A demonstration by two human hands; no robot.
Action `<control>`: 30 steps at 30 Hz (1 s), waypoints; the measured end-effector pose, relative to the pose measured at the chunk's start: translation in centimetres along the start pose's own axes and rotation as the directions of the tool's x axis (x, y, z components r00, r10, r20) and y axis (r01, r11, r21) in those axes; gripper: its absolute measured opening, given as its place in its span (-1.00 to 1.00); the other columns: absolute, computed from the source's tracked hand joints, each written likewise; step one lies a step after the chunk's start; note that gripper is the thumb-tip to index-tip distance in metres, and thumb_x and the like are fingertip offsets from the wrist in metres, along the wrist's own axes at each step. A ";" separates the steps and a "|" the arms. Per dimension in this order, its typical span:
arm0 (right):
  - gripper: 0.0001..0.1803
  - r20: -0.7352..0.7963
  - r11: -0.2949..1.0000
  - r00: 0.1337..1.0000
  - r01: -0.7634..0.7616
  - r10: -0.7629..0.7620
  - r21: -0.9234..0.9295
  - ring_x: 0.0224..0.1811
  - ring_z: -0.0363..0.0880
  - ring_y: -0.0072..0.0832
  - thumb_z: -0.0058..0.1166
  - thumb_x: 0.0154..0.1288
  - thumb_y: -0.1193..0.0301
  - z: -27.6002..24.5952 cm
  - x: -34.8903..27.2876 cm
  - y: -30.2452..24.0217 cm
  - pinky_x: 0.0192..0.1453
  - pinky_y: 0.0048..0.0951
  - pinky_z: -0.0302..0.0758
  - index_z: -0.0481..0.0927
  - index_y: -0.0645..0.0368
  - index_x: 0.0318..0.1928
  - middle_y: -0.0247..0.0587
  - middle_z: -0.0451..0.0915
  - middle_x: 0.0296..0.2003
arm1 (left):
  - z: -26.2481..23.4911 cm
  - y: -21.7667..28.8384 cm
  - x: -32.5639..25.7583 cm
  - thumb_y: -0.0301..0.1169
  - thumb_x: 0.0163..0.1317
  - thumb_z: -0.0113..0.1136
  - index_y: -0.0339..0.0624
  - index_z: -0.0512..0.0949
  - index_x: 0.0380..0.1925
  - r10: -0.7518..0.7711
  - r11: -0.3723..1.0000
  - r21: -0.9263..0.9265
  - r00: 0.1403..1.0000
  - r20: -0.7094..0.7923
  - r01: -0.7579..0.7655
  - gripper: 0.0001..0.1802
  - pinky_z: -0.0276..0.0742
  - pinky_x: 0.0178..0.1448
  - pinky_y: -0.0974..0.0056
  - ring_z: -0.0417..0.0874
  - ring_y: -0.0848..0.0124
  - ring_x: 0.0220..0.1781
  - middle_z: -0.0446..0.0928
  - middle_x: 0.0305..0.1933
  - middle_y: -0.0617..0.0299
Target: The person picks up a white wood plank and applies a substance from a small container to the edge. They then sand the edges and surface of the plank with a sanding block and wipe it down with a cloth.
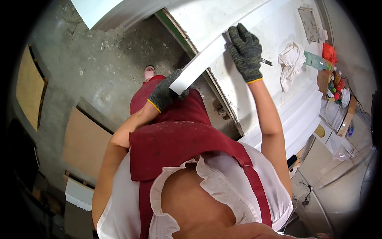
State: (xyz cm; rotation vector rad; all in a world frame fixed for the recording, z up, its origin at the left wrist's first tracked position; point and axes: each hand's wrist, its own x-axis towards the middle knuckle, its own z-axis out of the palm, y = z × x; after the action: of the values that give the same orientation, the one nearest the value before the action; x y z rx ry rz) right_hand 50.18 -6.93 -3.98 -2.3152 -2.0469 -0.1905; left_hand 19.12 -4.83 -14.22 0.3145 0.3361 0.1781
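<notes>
A long, smooth white strip (201,65) runs from above my lap up and to the right, across a white-topped table (234,89). My left hand (166,92), in a dark grey knit glove, is closed around its near end, with part of the fingers hidden underneath. Farther along, my right hand (246,53), in a matching glove with a yellow cuff, bends its fingers over the strip. A narrow grey edge shows beside those fingers; what it belongs to is unclear. Just right of this hand lies a small dark tool (266,62), apart from it.
A crumpled white cloth (291,61) and a greenish clear bottle (314,60) lie on the table's right. Long white pieces (296,113) lie nearer me. Flat brown boards (85,141) are on the left. A large white panel (107,12) juts in at upper left.
</notes>
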 end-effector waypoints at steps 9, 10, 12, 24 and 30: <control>-0.55 0.001 0.930 0.962 -0.265 0.274 0.253 0.03 0.64 -0.18 0.17 0.25 0.09 0.7 1.1 -0.1 0.09 -0.27 0.56 0.63 -0.17 0.15 -0.22 0.58 0.19 | 1.0 1.0 1.1 -0.03 0.46 -0.16 -0.25 0.47 0.06 -0.028 0.997 -0.067 0.999 -0.034 0.026 -0.49 0.45 -0.54 0.33 0.58 0.36 -0.50 0.61 -0.24 0.06; -0.49 -0.120 0.992 0.992 -0.012 0.027 0.122 0.05 0.61 -0.18 0.17 0.23 0.06 0.3 -0.4 -2.0 0.13 -0.20 0.52 0.59 -0.23 0.20 -0.29 0.54 0.23 | 1.0 1.0 1.1 0.02 0.45 -0.18 -0.28 0.47 0.07 -0.010 1.000 -0.018 0.999 -0.039 0.009 -0.43 0.47 -0.55 0.32 0.60 0.34 -0.50 0.62 -0.23 0.03; -0.43 -0.001 0.993 0.997 0.080 -0.080 0.092 0.07 0.57 -0.14 0.15 0.22 0.03 -1.1 -2.3 -5.1 0.16 -0.11 0.49 0.54 -0.25 0.26 -0.31 0.50 0.28 | 0.5 0.1 0.7 0.05 0.44 -0.20 -0.30 0.46 0.10 0.031 0.991 0.130 0.991 -0.132 -0.014 -0.38 0.48 -0.54 0.31 0.61 0.31 -0.48 0.62 -0.22 0.01; -0.40 -0.044 0.985 0.996 0.085 -0.079 0.153 0.11 0.51 -0.08 0.14 0.23 0.03 -0.2 -2.8 -6.2 0.04 -0.03 0.52 0.46 -0.30 0.30 -0.34 0.42 0.32 | 2.9 1.8 1.0 -0.09 0.44 -0.09 -0.25 0.49 -0.01 -0.123 0.991 -0.079 0.972 -0.200 0.109 -0.56 0.48 -0.57 0.33 0.60 0.38 -0.51 0.60 -0.29 0.06; -0.47 -0.093 0.967 0.994 -0.038 0.063 0.253 0.13 0.54 -0.13 0.18 0.22 0.12 0.3 -0.7 -1.9 0.20 -0.12 0.47 0.56 -0.20 0.23 -0.23 0.53 0.23 | -1.6 -0.4 1.2 0.38 0.15 -0.20 -0.35 0.39 0.19 -0.029 0.959 -0.275 0.991 0.133 0.065 -0.01 0.56 -0.41 0.18 0.65 0.20 -0.35 0.57 -0.09 -0.19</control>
State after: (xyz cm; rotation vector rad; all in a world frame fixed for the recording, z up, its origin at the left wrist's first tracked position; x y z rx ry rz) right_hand 48.27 -7.32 -4.49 -2.1565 -1.8431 -0.0407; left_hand 19.71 -4.52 -16.14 0.0380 0.1872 0.1555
